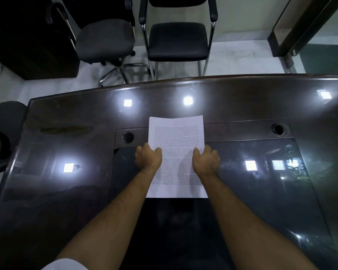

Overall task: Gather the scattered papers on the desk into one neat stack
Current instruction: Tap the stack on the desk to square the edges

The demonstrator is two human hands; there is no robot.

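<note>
A stack of white printed papers (176, 137) stands on its lower edge on the dark glossy desk (66, 191), leaning away from me in the middle of the head view. My left hand (148, 157) grips the stack's left edge with curled fingers. My right hand (206, 159) grips the right edge the same way. The sheets look aligned, with only a slight offset at the top edge. I see no other loose paper on the desk.
Two round cable holes (128, 137) (278, 129) sit in a recessed strip behind the stack. Two black chairs (105, 38) (178, 41) stand beyond the far edge, another chair (2, 133) at the left. Ceiling lights reflect on the desk.
</note>
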